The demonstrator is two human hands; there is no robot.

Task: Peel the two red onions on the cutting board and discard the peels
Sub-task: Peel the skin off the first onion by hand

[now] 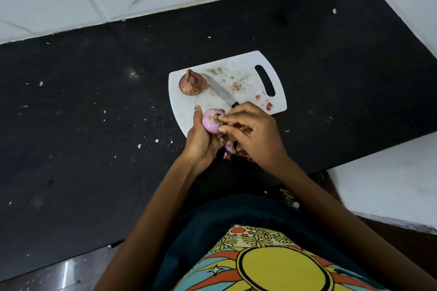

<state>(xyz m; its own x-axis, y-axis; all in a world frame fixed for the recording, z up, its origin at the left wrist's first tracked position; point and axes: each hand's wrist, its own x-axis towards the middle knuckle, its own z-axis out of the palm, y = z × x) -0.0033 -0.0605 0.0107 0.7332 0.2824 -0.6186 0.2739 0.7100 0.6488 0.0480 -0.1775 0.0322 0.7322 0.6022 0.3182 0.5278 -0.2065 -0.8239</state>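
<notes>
A: Count?

B: Two red onions, one knife (221, 90), one white cutting board (250, 71). A few small reddish scraps lie on the board's right side.

A: Where are the onions?

B: The unpeeled onion (192, 83) sits on the board's far-left part, brown-red dry skin on, stem tip up. Knife tip lies just beside it. The peeled onion (211, 121) is held above the board's near edge, off the surface.

A: Hands?

B: Left hand (201, 142) is curled around the peeled onion from below and left, thumb up along its side. Right hand (254, 132) has fingertips pinched at the root end, on the root tuft.

A: Anything hidden?

B: Knife handle is mostly covered by the right hand. Loose peels (229, 149) hang between and under the two hands; can't tell which hand has them. Underside of the held onion is out of sight.

A: Look of the held one?

B: Smooth, glossy, pale pink-purple, outer skin off the visible part. Brown root tuft on top.
</notes>
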